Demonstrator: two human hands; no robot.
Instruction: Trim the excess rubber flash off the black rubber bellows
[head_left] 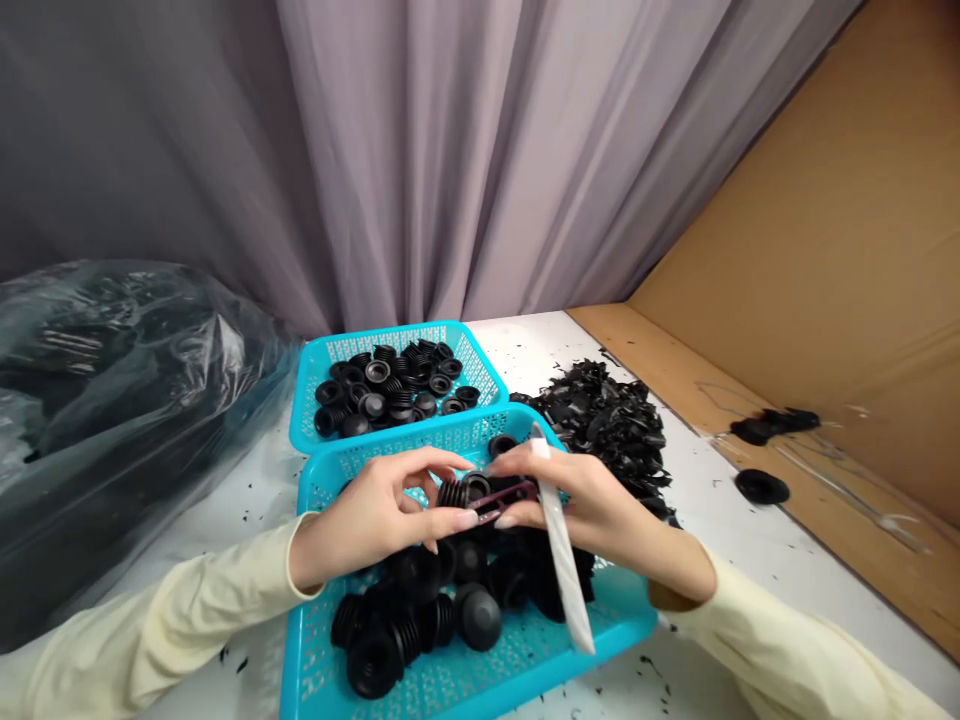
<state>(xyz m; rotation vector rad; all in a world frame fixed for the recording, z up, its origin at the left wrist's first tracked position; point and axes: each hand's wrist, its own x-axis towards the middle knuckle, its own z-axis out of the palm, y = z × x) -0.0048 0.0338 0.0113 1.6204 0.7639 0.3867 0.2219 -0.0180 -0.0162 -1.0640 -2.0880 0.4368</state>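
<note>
My left hand pinches a black ribbed rubber boot above the near blue basket. My right hand is closed round a knife with a long white handle, and its dark blade lies against the boot. Both hands meet over the basket's middle. Under them, several more black rubber boots lie in a heap in the basket.
A second blue basket of black boots stands just behind. A pile of black rubber trimmings lies to the right on the white table. A big clear plastic bag fills the left. Cardboard walls the right side, with a black piece on it.
</note>
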